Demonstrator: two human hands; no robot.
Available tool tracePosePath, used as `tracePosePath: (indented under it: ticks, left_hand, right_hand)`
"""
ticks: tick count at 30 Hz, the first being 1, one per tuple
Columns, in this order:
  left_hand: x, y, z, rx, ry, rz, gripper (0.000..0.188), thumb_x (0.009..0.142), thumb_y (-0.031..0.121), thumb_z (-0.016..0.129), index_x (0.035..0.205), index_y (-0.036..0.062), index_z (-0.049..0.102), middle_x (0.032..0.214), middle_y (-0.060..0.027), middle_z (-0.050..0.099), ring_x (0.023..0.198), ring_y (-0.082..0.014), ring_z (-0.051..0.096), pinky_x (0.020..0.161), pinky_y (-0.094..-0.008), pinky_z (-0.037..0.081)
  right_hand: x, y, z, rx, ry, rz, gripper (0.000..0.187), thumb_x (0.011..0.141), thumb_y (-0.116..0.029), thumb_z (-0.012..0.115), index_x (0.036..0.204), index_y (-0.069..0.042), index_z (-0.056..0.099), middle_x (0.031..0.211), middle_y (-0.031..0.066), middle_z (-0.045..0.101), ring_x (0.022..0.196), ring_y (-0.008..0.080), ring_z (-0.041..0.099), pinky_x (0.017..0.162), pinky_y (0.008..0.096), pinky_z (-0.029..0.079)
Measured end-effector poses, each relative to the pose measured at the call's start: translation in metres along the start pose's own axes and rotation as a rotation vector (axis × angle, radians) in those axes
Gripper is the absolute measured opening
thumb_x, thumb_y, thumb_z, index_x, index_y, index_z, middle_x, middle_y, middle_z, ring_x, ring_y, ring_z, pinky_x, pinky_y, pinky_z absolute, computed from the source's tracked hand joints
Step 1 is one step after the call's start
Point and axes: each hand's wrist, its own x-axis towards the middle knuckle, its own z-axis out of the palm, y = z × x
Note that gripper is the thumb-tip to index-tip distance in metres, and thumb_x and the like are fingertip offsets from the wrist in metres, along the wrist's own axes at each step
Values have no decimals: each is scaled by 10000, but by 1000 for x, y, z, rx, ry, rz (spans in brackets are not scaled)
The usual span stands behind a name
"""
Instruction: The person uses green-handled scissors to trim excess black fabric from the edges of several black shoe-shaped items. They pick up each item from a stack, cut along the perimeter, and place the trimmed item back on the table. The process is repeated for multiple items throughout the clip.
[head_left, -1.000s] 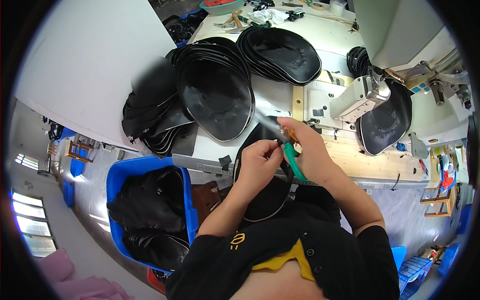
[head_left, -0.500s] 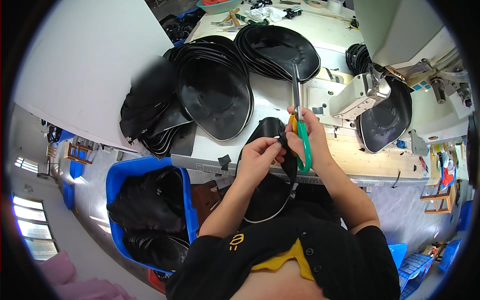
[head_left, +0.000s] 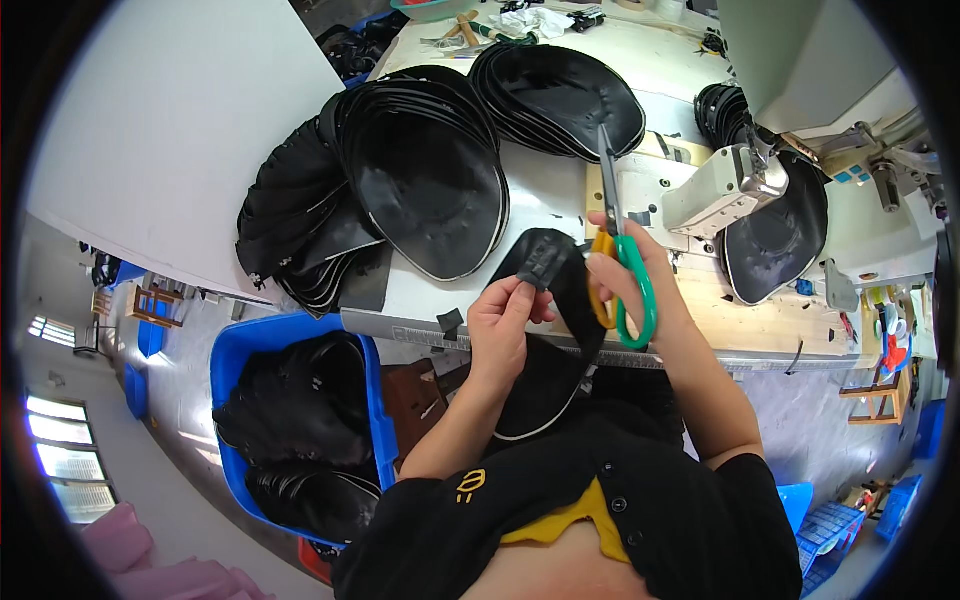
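My left hand (head_left: 503,325) pinches the small end of a black leather-like piece (head_left: 541,262) between thumb and fingers, just over the table's front edge. The rest of that piece, with pale edging along its lower rim, hangs below the edge towards my lap. My right hand (head_left: 645,275) is closed around scissors (head_left: 636,290) with one green and one yellow handle loop. Their blades point away from me and look closed, the tips overlapping the stack of black panels (head_left: 560,85) behind. A gap separates my two hands, and part of the black piece runs between them.
A second stack of black panels (head_left: 430,180) stands at the left beside a fanned pile (head_left: 285,200). To the right is a sewing machine (head_left: 715,195) with another black panel (head_left: 775,235) next to it. A blue bin (head_left: 230,400) of black pieces sits below left. Scraps (head_left: 450,322) lie near the edge.
My hands have moved apart: the left slightly left with the pinched end, now showing its flat face, the right rightward with the scissors. A dark blur over the fanned pile is gone.
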Motion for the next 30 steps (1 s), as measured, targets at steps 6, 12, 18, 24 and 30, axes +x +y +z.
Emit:
tracePosePath:
  ticks: [6, 12, 18, 24, 30]
  left_hand:
    - [-1, -9, 5, -84, -89, -37, 151, 914, 116, 546, 1013, 6, 577, 876, -93, 633, 727, -166, 620, 685, -271, 497]
    - [0, -14, 23, 88, -196, -119, 208, 918, 140, 543, 1078, 9, 553, 931, -88, 624, 820, -168, 623, 716, -270, 498]
    - [3, 4, 22, 184, -322, -237, 235, 922, 163, 537, 1073, -12, 579, 919, -109, 638, 764, -189, 645, 685, -278, 513]
    - [-9, 2, 36, 236, -464, -211, 217, 898, 135, 569, 1049, -19, 590, 913, -122, 659, 765, -190, 644, 688, -295, 515]
    - [-4, 4, 40, 194, -411, -213, 191, 884, 96, 566, 1025, -30, 597, 894, -127, 659, 746, -191, 641, 685, -298, 515]
  right_hand:
    - [-34, -8, -22, -688, -97, -431, 611, 688, -90, 772, 1243, -109, 519, 744, 55, 504, 623, 157, 476, 598, 260, 415]
    - [-36, -9, -25, -136, 41, -316, 549, 753, -31, 724, 1254, -57, 500, 798, -16, 500, 690, 51, 452, 640, 192, 394]
    - [-59, -37, -59, -727, 194, -493, 546, 684, -72, 768, 1188, -68, 558, 725, 45, 522, 596, 134, 479, 563, 247, 411]
    - [-86, -15, -85, -972, 218, -346, 563, 627, -80, 772, 1156, -87, 578, 734, 86, 544, 624, 239, 531, 572, 328, 436]
    - [-108, 4, -97, -1107, 174, -457, 596, 597, -90, 774, 1157, -94, 571, 757, 95, 556, 664, 278, 539, 592, 378, 425]
